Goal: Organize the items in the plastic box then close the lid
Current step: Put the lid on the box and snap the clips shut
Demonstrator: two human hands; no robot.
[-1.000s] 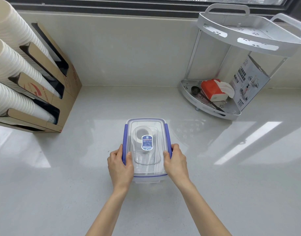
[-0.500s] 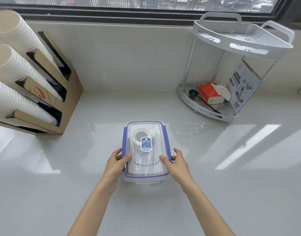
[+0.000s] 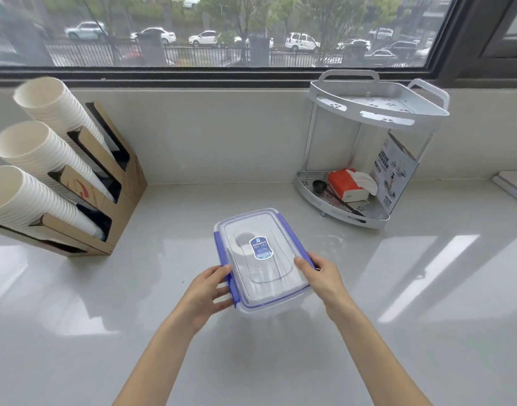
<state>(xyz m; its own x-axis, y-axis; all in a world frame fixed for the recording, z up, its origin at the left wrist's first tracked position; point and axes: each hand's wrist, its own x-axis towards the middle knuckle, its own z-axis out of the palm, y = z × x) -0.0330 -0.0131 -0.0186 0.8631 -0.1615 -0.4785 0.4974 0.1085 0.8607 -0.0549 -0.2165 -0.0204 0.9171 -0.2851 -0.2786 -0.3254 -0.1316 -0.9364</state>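
A clear plastic box (image 3: 253, 227) with a transparent lid and blue side clips sits on the white counter, turned a little so its far end points left. The lid lies on top, with a blue label in the middle. A roll of tape and pale items show faintly through it. My left hand (image 3: 206, 291) grips the near left side at the blue clip. My right hand (image 3: 323, 276) holds the near right edge, thumb on the lid.
A cardboard holder (image 3: 111, 197) with three stacks of paper cups stands at the left. A white two-tier corner rack (image 3: 368, 109) at the back right holds a red tissue pack (image 3: 343, 184), a black scoop and a printed card. A window runs along the back.
The box has been turned slightly anticlockwise and shifted right on the counter. My hands slid to its near corners. The view has tilted up, showing the window.
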